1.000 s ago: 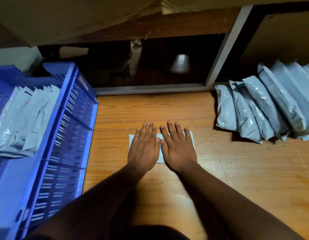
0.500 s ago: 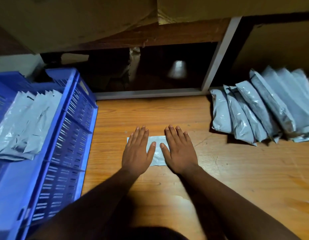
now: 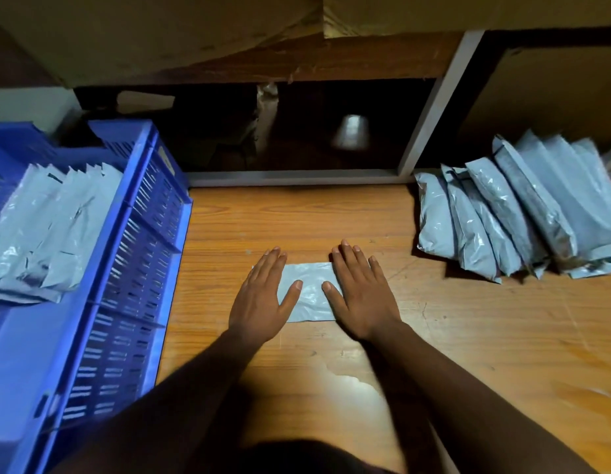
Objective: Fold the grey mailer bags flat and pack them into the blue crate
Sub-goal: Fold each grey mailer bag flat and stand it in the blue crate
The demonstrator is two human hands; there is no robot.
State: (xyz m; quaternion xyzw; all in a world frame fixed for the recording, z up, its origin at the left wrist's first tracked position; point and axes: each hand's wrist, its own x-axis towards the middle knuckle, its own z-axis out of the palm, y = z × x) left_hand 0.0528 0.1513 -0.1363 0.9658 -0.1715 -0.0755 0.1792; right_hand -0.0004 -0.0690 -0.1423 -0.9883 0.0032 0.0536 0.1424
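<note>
Fingers straight and close together on both hands, palms down, holding nothing, just pressing. Left hand (image 3: 259,295) lies on the left end of the folded bag (image 3: 309,292), right hand (image 3: 360,292) on the right end; thumbs point inward w/ a strip of grey bare between them. The bag lies flat on the wooden table (image 3: 331,217), mid-way between the blue crate (image 3: 133,261) on the left and the pile of unfolded bags (image 3: 502,220) at the right.

Step in hand, as I judge it: smoothing the fold flat before packing. To do it well:
- keep palms flat, weight even, sweep from the centre out to the ends so trapped air goes out the sides, not into a bubble;
- don't let the plastic slide on the wood; it looks slick;
- check edges line up; the corners under the hands are hidden, can't tell if they're square.

Then lift by one end w/ the other hand under, so the fold doesn't spring open, and lay it beside the packed bags (image 3: 47,230) in the crate.
</note>
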